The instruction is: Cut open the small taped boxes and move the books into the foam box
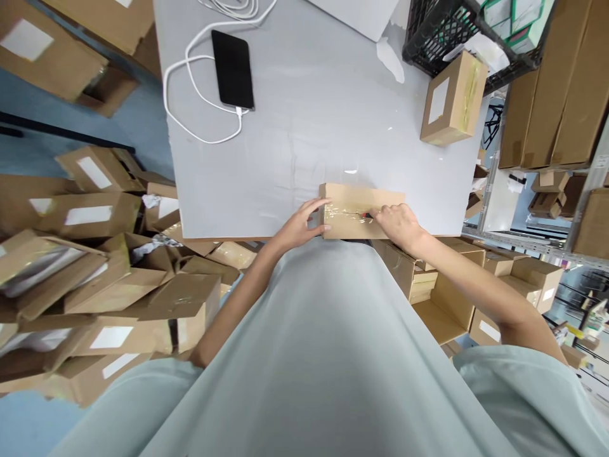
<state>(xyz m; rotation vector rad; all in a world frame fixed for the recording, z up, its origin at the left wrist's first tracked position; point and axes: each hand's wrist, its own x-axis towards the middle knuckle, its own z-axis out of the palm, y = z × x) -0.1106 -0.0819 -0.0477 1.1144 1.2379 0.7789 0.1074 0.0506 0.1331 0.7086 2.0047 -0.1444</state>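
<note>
A small cardboard box (347, 226) with clear tape along its top seam lies at the table's front edge, close to my body. My left hand (299, 225) grips the left end of this box, fingers on the far side and thumb on the near side. Over the box's right part, my right hand (399, 223) is closed around a small cutter (367, 215). Only its red and dark tip shows, at the taped seam; the rest is hidden in my fist.
On the grey table (295, 139) lie a black phone (233, 70) with a white cable and a laptop-like grey panel (364, 13). A taped box (454, 98) stands right, beside a black crate (440, 35). Opened cartons (109, 279) pile up left; an open carton (442, 304) sits below right.
</note>
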